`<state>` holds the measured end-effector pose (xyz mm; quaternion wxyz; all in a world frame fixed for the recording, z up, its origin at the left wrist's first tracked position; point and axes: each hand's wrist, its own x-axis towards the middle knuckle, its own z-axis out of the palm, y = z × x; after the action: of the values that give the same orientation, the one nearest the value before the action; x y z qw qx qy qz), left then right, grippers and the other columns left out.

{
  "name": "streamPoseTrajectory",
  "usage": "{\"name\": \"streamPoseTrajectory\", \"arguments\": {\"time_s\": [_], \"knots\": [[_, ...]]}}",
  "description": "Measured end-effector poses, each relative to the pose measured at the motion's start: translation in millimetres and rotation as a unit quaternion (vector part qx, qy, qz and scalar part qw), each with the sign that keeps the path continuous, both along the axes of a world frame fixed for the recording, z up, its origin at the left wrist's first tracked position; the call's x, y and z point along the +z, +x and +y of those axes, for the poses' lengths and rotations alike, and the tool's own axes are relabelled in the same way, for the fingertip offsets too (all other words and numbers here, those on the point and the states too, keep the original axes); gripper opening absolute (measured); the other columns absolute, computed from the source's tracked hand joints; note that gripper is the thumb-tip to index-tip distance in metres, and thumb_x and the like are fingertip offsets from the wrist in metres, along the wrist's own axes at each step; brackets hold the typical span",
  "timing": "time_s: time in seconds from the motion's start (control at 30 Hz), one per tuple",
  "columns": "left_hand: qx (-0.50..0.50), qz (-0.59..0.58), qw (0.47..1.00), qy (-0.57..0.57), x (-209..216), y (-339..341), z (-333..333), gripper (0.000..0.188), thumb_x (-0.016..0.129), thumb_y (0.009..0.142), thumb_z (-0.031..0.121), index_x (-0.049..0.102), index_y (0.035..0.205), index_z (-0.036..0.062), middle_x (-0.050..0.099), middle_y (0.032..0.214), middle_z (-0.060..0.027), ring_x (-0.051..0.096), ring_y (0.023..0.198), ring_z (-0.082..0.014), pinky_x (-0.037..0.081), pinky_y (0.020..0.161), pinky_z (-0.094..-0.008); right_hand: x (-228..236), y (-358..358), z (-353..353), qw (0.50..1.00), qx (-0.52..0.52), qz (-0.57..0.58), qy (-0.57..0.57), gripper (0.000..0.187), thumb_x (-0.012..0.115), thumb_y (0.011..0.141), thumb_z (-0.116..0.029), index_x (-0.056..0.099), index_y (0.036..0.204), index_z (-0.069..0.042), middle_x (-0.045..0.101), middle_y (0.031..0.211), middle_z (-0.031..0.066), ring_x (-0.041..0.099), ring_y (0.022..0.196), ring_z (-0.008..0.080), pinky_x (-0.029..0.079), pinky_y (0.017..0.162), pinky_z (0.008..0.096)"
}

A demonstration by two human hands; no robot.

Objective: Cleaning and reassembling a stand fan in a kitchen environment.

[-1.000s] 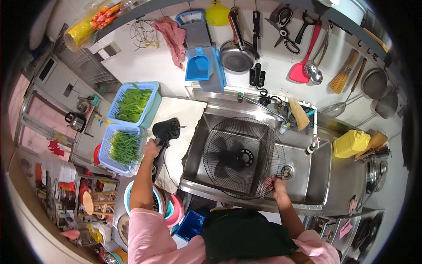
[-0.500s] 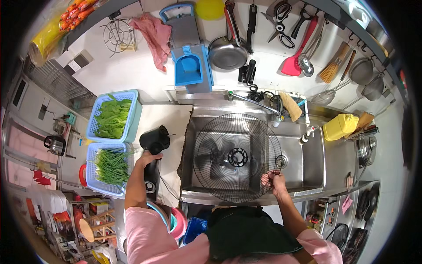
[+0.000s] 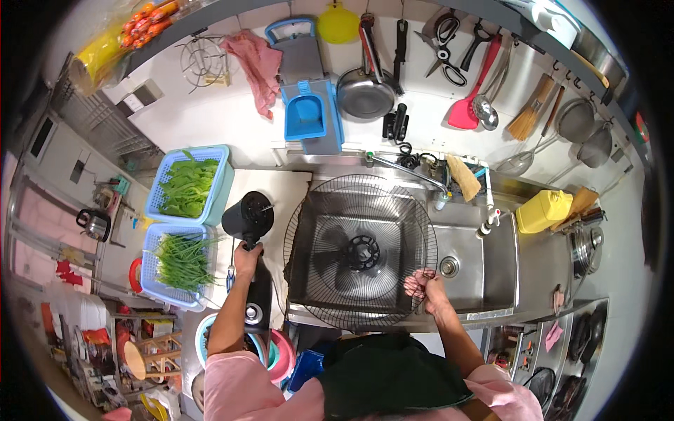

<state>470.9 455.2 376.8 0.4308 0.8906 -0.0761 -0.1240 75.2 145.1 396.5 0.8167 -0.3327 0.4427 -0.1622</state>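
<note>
My left hand point(image 3: 248, 259) is closed round the neck of a black electric fan body point(image 3: 247, 216), just below its round motor head. The bare shaft points up and right. Its long black base point(image 3: 257, 298), with a silver knob, reaches toward the counter's front edge. My right hand point(image 3: 427, 286) grips the right rim of a round black wire fan guard point(image 3: 364, 254), some fingers showing through the wires. The guard spans the larger basin of the steel sink point(image 3: 477, 309) and overhangs its left and front edges. Dark shapes like fan blades show through the wires.
Two blue baskets, one of leafy greens point(image 3: 188, 188) and one of thin green stalks point(image 3: 181, 261), stand left of the fan. A faucet point(image 3: 407, 170) reaches over the sink's back. A yellow jug point(image 3: 544, 212) stands at right. Pans and utensils hang on the wall.
The wire guard has moved left and a little nearer, with my right hand still on its rim. The fan body's base has shifted right and nearer, and its motor head has turned slightly upward.
</note>
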Motion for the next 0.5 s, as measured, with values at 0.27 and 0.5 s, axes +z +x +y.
{"name": "streamPoseTrajectory", "arguments": {"time_s": [0.27, 0.5], "knots": [[-0.003, 0.022, 0.901, -0.434, 12, -93, 13, 0.016, 0.047, 0.090, 0.004, 0.058, 0.099, -0.0025, 0.065, 0.086, -0.0095, 0.062, 0.074, -0.0145, 0.052, 0.068, -0.0227, 76, 39, -11, 0.984, 0.166, -0.042, -0.047, 0.014, 0.056, 0.093, -0.016, 0.054, 0.099, -0.003, 0.065, 0.092, 0.0179, 0.068, 0.081, 0.0298, 0.058, 0.070, 0.0414], [0.102, 0.049, 0.908, -0.403, 36, -161, -31, 0.026, 0.063, 0.087, 0.022, 0.064, 0.101, 0.0014, 0.066, 0.095, -0.0040, 0.060, 0.085, -0.0150, 0.045, 0.080, -0.0296, 147, 103, 9, 0.964, 0.234, -0.105, -0.069, 0.015, 0.054, 0.093, -0.013, 0.052, 0.104, -0.002, 0.065, 0.098, 0.0192, 0.067, 0.085, 0.0302, 0.058, 0.071, 0.0420]]}}
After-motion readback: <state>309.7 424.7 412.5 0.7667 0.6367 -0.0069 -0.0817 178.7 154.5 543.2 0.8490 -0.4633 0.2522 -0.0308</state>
